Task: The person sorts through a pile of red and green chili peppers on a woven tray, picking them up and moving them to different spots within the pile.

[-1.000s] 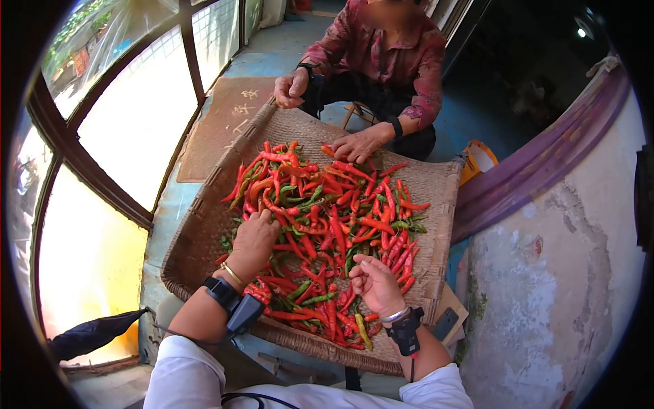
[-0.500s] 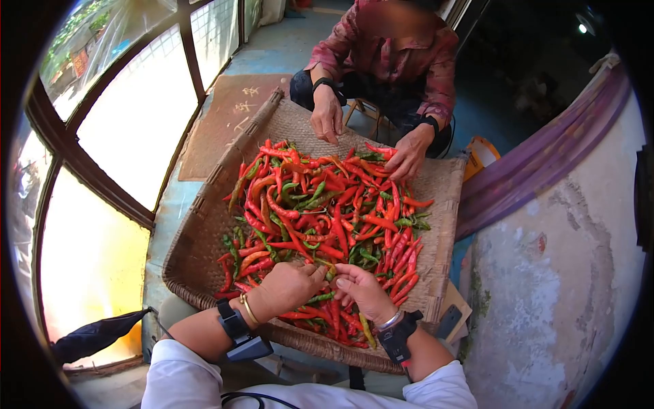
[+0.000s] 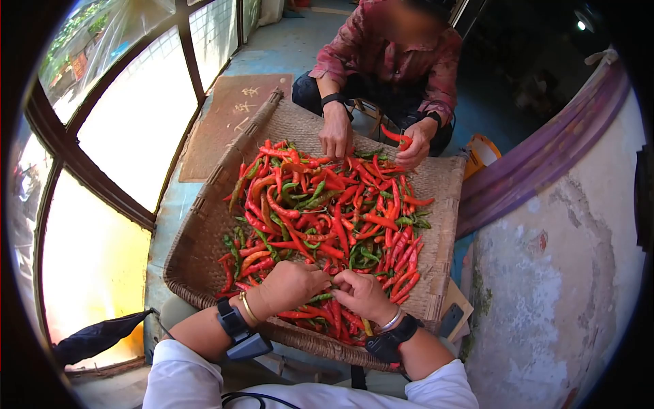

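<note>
Low over the near side of a heap of chili peppers (image 3: 340,235), my two hands meet fingertip to fingertip. My left hand (image 3: 291,285), with a gold bangle at the wrist, is closed in a pinch. Opposite it, my right hand (image 3: 362,294) has thumb and fingers curled together. Between the fingertips a small greenish chili pepper (image 3: 333,281) shows in part; the fingers hide most of it. The chilies are mostly red, some green or orange, and lie in a large woven basket tray (image 3: 187,249).
Across the tray a person (image 3: 392,65) sits, one hand (image 3: 336,135) at the chilies, the other holding a red chili (image 3: 396,136). A dark umbrella (image 3: 99,339) is at lower left, a phone (image 3: 451,319) at right. A yellow bucket (image 3: 482,153) stands behind the tray.
My right hand's fingers have curled in closer to my left hand, covering more of the chili. The other person has lifted a red chili and moved the other hand down to the heap.
</note>
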`<state>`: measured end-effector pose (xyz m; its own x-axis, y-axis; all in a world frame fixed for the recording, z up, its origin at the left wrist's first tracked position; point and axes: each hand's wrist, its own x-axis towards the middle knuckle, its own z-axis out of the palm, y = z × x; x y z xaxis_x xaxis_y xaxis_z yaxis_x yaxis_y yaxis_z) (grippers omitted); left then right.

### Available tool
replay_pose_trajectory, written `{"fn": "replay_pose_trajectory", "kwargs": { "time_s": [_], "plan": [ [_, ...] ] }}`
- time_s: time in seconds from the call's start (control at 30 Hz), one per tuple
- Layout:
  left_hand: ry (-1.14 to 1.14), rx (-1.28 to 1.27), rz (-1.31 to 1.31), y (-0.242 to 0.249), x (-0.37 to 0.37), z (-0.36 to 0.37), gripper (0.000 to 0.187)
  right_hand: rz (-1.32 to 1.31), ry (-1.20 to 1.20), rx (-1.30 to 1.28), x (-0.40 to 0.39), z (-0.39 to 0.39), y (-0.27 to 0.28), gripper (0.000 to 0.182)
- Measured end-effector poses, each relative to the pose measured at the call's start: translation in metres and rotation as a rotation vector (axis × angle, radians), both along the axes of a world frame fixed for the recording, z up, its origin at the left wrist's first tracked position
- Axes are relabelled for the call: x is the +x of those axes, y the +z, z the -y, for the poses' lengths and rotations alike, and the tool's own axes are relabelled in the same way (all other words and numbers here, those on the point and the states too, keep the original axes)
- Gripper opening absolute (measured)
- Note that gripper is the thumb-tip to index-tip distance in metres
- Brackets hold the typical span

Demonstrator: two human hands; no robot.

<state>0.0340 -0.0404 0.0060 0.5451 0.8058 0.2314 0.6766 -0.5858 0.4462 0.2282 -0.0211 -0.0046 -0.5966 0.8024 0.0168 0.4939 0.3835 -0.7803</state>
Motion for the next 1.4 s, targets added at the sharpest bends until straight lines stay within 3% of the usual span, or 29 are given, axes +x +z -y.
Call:
{"fn": "replay_pose_trajectory", "kwargs": {
  "time_s": [0.07,0.1,0.17,0.23,0.37,0.47,0.63,0.77,0.8,0.83,0.9,0.97,1.1,1.3,1.4],
  "plan": [
    [0.024,-0.115,0.159,-0.005,0.001,-0.001,0.02,-0.025,0.023,-0.041,0.002,0.0,0.001,0.02],
    [0.025,-0.115,0.158,-0.005,0.003,-0.001,0.02,-0.077,0.005,-0.072,0.002,0.001,0.004,0.017],
    [0.017,-0.016,0.394,-0.006,0.008,-0.003,0.021,-0.129,-0.014,-0.103,0.003,0.001,0.006,0.013],
    [-0.042,-0.117,0.287,-0.001,0.003,-0.001,0.021,-0.515,-0.134,-0.57,0.005,0.003,0.006,0.01],
    [-0.054,-0.286,0.019,0.002,0.002,0.001,0.023,-0.672,-0.186,-0.781,0.007,0.001,0.002,0.01],
    [-0.076,-0.251,0.011,-0.004,0.0,0.0,0.024,-0.531,-0.126,-0.714,0.002,0.002,0.005,0.012],
    [0.025,-0.161,0.056,0.003,-0.01,-0.009,0.025,-0.562,-0.231,-0.809,0.021,-0.016,-0.002,0.013],
    [0.349,-0.102,0.028,0.013,-0.035,-0.026,0.03,-1.209,-0.617,-0.611,0.034,-0.035,0.004,0.019],
    [0.346,-0.102,0.024,0.01,-0.041,-0.028,0.03,-1.252,-0.735,-0.576,0.037,-0.037,0.001,0.024],
    [0.403,-0.034,-0.019,0.006,-0.048,-0.032,0.031,-1.261,-0.733,-0.573,0.037,-0.038,-0.002,0.024],
    [0.456,0.042,-0.066,-0.001,-0.055,-0.039,0.031,-1.175,-0.794,-0.846,0.04,-0.035,-0.013,0.028],
    [0.481,0.026,-0.154,-0.008,-0.055,-0.041,0.033,-1.108,-0.632,-0.983,0.037,-0.029,-0.024,0.026],
    [0.494,0.002,-0.271,-0.014,-0.052,-0.042,0.039,-1.055,-0.488,-1.011,0.025,-0.022,-0.016,0.021],
    [0.401,0.022,-0.271,-0.026,-0.059,-0.049,0.029,-0.995,-0.463,-1.065,0.022,-0.015,-0.019,0.019],
    [0.369,0.022,-0.153,-0.025,-0.058,-0.049,0.023,-0.985,-0.448,-1.071,0.019,-0.014,-0.017,0.018]
  ]
}}
